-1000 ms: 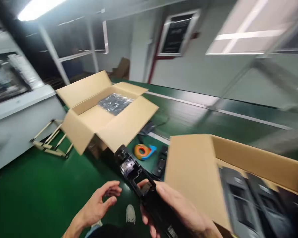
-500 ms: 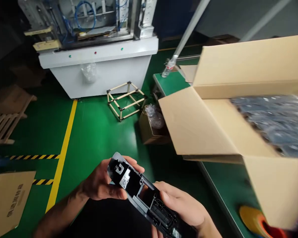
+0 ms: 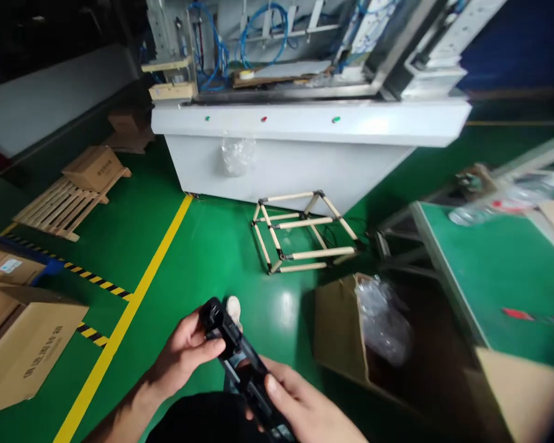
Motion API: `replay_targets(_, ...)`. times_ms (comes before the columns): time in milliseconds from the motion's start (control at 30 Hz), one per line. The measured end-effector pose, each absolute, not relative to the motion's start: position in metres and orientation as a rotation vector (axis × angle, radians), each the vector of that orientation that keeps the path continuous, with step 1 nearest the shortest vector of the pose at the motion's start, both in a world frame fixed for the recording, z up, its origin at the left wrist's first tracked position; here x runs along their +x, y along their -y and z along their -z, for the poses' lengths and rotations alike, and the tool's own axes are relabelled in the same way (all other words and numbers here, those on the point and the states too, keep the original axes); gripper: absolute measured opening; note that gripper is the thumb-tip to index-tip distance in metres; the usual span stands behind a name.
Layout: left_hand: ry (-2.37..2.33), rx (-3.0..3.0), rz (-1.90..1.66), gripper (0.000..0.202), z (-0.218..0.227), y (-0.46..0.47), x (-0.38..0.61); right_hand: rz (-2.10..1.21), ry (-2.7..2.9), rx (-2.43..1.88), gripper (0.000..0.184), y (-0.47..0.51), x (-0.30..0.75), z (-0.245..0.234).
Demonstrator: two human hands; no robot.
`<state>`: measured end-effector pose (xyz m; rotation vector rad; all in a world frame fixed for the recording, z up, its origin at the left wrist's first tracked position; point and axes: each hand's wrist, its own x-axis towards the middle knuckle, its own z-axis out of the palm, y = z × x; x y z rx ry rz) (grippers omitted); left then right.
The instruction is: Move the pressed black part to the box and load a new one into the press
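Green floor (image 3: 203,264) open left of the edge of the counter (image 3: 480,271), between the carton (image 3: 337,332) and yellow line (image 3: 135,295). Black part (image 3: 253,391) over that gap, clear of edges: right hand (image 3: 300,400) wrapped round its near half, left hand (image 3: 182,351) gripping its far end.

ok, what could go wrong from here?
1. Drop: the left hand and right hand hold the black part above the floor; a slip could land it near the shoe.
2. Trip: the tube frame sits on the floor ahead and could catch a foot.
3. Snag: the open box, with clear plastic at its mouth, might catch a leg passing close.
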<state>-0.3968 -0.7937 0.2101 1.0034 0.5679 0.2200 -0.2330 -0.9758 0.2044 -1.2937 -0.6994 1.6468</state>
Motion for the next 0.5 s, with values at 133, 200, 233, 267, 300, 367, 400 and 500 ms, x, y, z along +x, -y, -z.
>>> replay_targets(133, -0.902, 0.952, -0.268, 0.074, -0.176, 0.725, -0.332, -1.487, 0.863, -1.623, 0.092, 0.895, -0.167, -0.172)
replay_targets(200, -1.001, 1.002, -0.294, 0.082, -0.17, 0.689, -0.305, -1.397, 0.893, -1.762, 0.095, 0.858, -0.136, -0.158)
replay_targets(233, -1.019, 1.058, -0.304, 0.084, -0.169, 0.673, -0.293, -1.357, 0.904, -1.804, 0.098, 0.84, -0.119, -0.152)
replay_targets(267, -1.025, 1.123, -0.302, 0.083, -0.168, 0.657, -0.283, -1.32, 0.908, -1.832, 0.1, 0.824, -0.102, -0.146)
replay_targets(300, -1.025, 1.201, -0.284, 0.079, -0.167, 0.643, -0.273, -1.281, 0.905, -1.856, 0.1, 0.808, -0.085, -0.142)
replay_targets(367, -1.035, 1.396, -0.208, 0.065, -0.159, 0.616, -0.257, -1.185, 0.884, -1.906, 0.096, 0.778, -0.047, -0.136)
replay_targets(400, -1.058, 1.506, -0.16, 0.059, -0.149, 0.604, -0.25, -1.127, 0.874, -1.927, 0.09, 0.762, -0.027, -0.133)
replay_targets(500, -1.168, 1.854, 0.004, 0.058, -0.095, 0.566, -0.234, -0.96, 0.868, -1.962, 0.073, 0.71, 0.028, -0.126)
